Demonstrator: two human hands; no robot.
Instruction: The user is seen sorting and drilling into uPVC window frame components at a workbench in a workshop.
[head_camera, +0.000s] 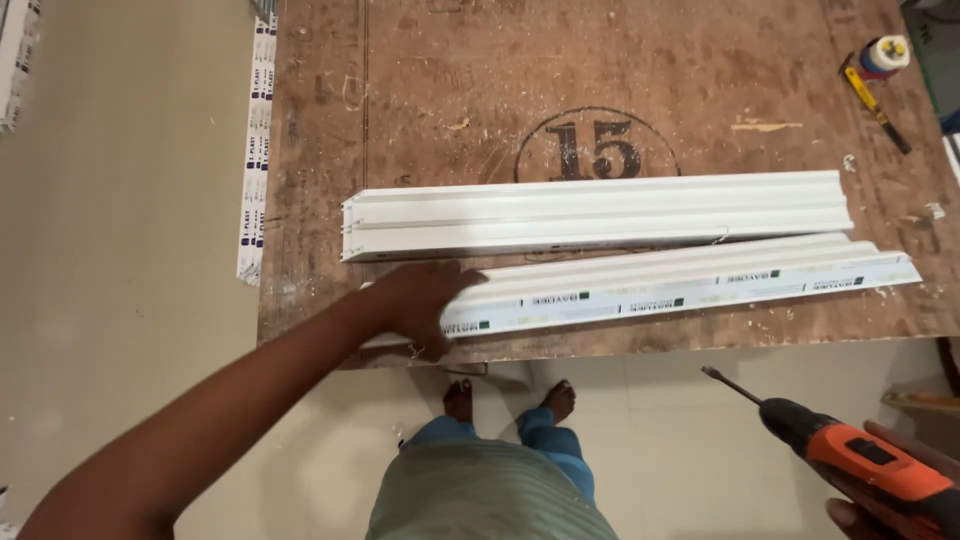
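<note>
My left hand (425, 305) covers the near end of the white wrapped profile (690, 285). My right hand (880, 505) is mostly cut off by the bottom edge, behind the orange drill (860, 455), whose rear runs out of view. The far bottle (885, 53) is too small to identify.

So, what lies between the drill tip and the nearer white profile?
In the head view, only bare board edge and pale floor separate the drill from the nearer white profile.

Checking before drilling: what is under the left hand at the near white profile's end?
The left hand lies flat on the near white plastic profile, which rests on the brown plywood board. The profile's left end is covered by the hand.
</note>
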